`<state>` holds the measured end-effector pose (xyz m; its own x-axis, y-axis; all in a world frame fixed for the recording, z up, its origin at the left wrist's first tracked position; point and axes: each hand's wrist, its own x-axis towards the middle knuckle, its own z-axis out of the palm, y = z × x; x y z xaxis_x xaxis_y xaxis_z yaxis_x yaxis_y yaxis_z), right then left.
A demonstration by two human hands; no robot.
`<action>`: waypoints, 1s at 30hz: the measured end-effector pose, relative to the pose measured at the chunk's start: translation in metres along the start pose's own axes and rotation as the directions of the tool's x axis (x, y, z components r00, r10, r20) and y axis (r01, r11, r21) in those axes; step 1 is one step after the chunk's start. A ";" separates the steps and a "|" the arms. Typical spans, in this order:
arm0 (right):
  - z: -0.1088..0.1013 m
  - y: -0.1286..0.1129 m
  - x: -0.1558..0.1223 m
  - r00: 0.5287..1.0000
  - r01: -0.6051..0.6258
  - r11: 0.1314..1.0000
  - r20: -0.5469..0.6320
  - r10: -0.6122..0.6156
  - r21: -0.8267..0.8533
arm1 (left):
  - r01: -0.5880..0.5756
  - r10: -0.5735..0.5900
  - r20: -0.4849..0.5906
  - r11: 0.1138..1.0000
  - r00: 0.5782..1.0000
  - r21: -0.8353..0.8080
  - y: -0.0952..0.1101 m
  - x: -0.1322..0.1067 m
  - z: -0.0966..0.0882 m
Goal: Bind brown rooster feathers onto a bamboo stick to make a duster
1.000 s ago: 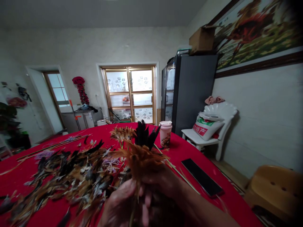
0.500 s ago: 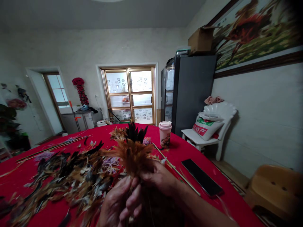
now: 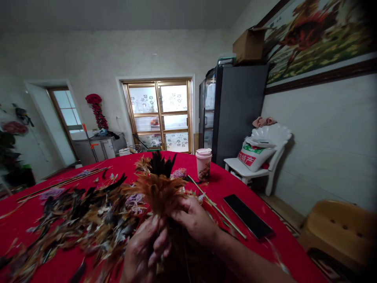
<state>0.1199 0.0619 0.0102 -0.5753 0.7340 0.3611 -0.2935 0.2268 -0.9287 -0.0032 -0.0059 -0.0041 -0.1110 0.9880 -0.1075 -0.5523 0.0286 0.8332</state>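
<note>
Right hand [image 3: 193,218] has shifted up the brown feather bunch [image 3: 156,194].

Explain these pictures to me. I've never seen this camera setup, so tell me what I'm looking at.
There is no machine here: these are a person's own bare hands, filmed by a camera worn on the head that looks forward and down. The left hand and the right hand together hold a bunch of brown feathers. On the red tablecloth lie a heap of loose feathers, a thin stick and a black smartphone; a pink-lidded cup stands there too.
</note>
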 end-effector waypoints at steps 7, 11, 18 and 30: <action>-0.002 -0.004 -0.002 0.999 0.000 0.983 -0.039 -0.008 -0.186 | 0.000 0.000 0.033 1.000 0.999 0.012 0.002 -0.003 0.004; -0.006 -0.006 -0.001 0.998 -0.048 0.940 -0.048 0.034 -0.338 | -0.008 0.007 -0.010 0.997 1.000 -0.072 0.003 0.003 0.001; -0.029 -0.032 -0.008 0.966 -0.081 0.876 0.180 0.187 -0.475 | -0.061 0.062 0.004 0.996 0.998 -0.071 0.003 0.008 -0.003; -0.063 -0.076 -0.031 0.463 0.248 0.956 0.886 0.025 -0.157 | -0.058 0.056 -0.033 0.997 0.998 -0.056 0.017 -0.009 -0.001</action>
<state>0.2082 0.0628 0.0641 -0.9502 -0.2214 0.2194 -0.3037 0.4994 -0.8114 -0.0131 -0.0146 0.0105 -0.1686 0.9826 -0.0785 -0.5902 -0.0368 0.8064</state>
